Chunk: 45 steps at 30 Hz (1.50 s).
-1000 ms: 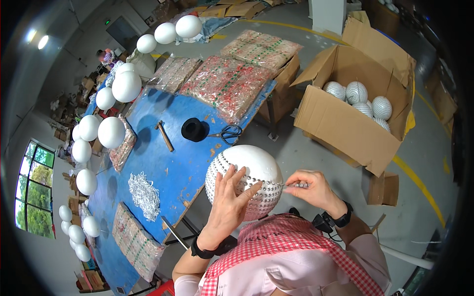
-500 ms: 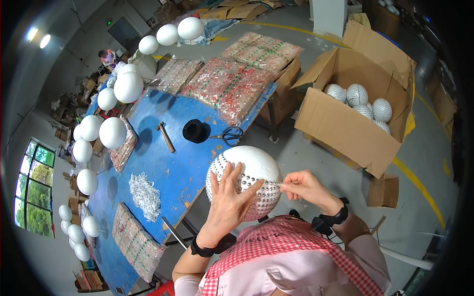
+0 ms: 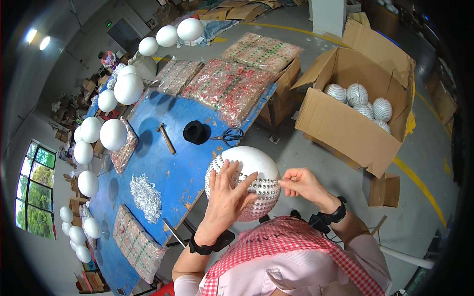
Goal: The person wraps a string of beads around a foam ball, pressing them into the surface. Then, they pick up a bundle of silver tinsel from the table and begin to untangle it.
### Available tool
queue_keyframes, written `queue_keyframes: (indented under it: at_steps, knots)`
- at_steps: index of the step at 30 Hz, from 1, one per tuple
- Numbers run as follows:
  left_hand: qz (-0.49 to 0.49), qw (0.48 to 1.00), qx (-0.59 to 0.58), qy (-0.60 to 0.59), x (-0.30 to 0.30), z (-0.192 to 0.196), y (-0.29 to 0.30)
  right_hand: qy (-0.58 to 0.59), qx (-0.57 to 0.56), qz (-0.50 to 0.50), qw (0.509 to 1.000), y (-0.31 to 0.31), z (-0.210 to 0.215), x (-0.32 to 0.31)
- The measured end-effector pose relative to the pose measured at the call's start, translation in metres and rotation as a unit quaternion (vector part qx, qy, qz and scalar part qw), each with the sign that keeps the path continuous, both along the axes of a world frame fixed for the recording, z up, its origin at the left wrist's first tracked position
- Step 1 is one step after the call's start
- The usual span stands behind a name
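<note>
A large white ball [image 3: 256, 160] is in front of me, its lower part wrapped in rows of silvery bead strand [image 3: 267, 190]. My left hand [image 3: 224, 197] lies over the ball's left side and holds it, fingers spread along the bead rows and thumb bent toward its front. At the ball's right edge, my right hand [image 3: 303, 187] is closed in a pinch where the bead strand leaves the surface. The fingers mostly hide the pinched piece. What supports the ball from below is hidden.
The blue table [image 3: 163, 182] holds a hammer [image 3: 167, 138], black scissors [image 3: 230, 137], a round black object [image 3: 196, 132], a silvery bead heap [image 3: 145, 197] and plastic-wrapped packs [image 3: 224, 86]. White balls [image 3: 113, 134] stand along its left. An open carton [image 3: 345, 130] at right contains wrapped balls [image 3: 356, 94].
My left index fingertip has moved slightly up and left, and the thumb has drawn back, showing more of the bead rows. My right hand has shifted slightly left, still pinching.
</note>
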<state>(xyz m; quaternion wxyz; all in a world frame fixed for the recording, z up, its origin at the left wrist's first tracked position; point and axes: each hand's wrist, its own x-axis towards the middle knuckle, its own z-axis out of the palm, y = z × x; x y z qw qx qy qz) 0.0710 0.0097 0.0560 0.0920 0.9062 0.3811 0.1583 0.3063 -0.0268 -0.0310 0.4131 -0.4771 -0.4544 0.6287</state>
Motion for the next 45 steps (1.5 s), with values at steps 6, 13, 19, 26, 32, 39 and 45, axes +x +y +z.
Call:
queue_keyframes:
  at_steps: [6,13,19,26,32,39,45]
  knots:
    - [0.004,0.998,0.023,-0.058,-0.013,-0.012,0.007,-0.022,0.025,-0.018,0.999,0.0,0.002,0.008]
    - [0.011,0.987,-0.089,-0.131,-0.008,-0.002,0.011,-0.018,0.021,-0.001,1.0,0.004,-0.001,0.003]
    - [0.008,1.0,-0.007,-0.003,-0.009,-0.01,0.014,0.0,-0.003,0.014,1.0,0.004,0.002,0.004]
    - [-0.031,0.997,-0.065,-0.034,0.004,-0.001,0.007,-0.002,0.015,0.039,0.999,0.007,-0.006,0.0]
    - [-0.013,0.999,-0.028,0.022,0.005,-0.004,0.006,-0.176,0.079,-0.038,0.981,0.005,-0.019,0.007]
    - [-0.036,0.993,-0.104,-0.03,-0.002,-0.012,0.012,-0.011,0.105,-0.058,0.993,-0.008,-0.006,0.01]
    - [-0.029,0.997,-0.073,0.002,0.005,-0.007,0.008,-0.024,0.073,-0.033,0.997,-0.013,0.002,0.013]
